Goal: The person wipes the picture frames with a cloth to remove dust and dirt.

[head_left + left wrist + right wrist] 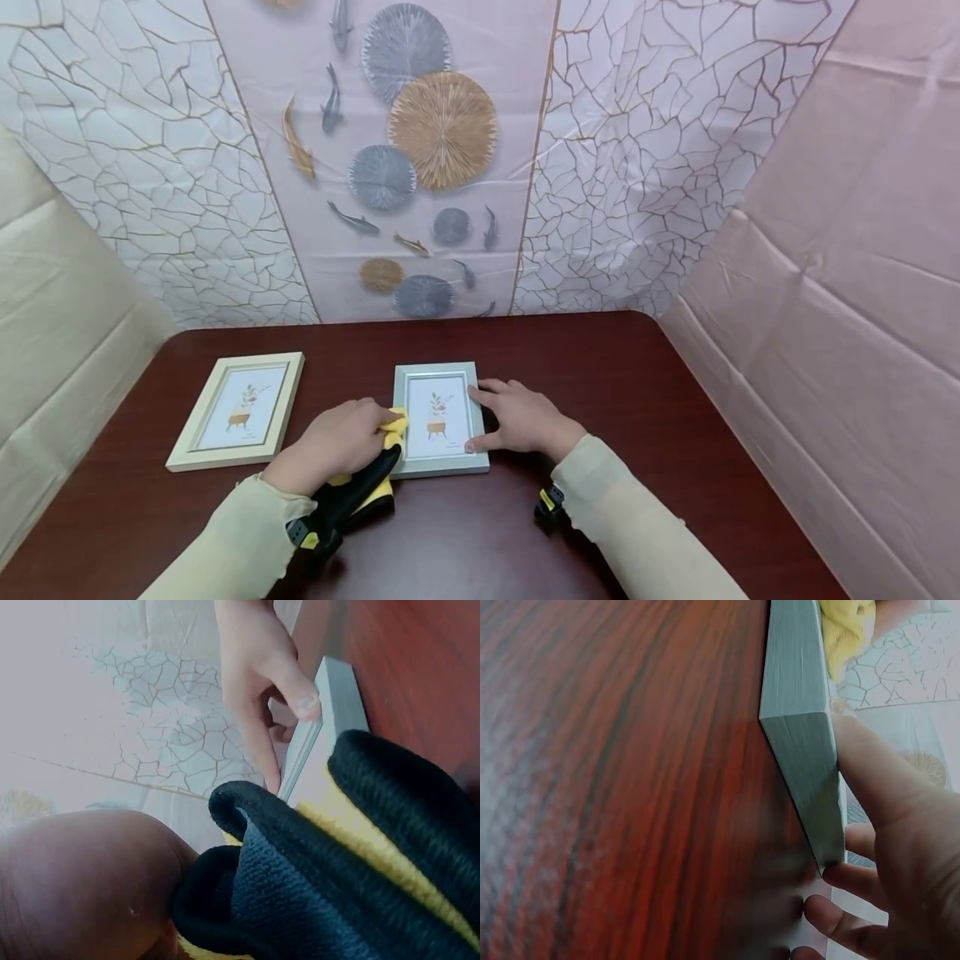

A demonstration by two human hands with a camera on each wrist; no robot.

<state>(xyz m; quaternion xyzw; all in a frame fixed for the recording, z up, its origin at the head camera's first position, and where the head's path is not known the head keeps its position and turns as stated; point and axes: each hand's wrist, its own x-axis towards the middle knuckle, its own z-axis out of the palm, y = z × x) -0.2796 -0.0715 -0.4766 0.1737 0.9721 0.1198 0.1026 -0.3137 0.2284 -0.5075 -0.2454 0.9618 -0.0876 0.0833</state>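
A pale blue-grey picture frame (440,468) lies on the table with a plant print inside. At its left edge, my left hand (337,440) grips a folded yellow cloth (394,427) with a black border, pressed against the frame. In the left wrist view the cloth's dark edging (300,855) hangs in folds and hides part of the frame. On the opposite side, my right hand (525,419) holds the frame's right edge, thumb on the lower part and index finger higher up. The right wrist view shows its bent fingers (855,885) by the frame's side (802,772).
A cream picture frame (279,425) with a similar print lies to the left on the dark red-brown table (585,358). Patterned cloth (607,192) hangs behind the table, and pale fabric walls (847,250) rise on both sides.
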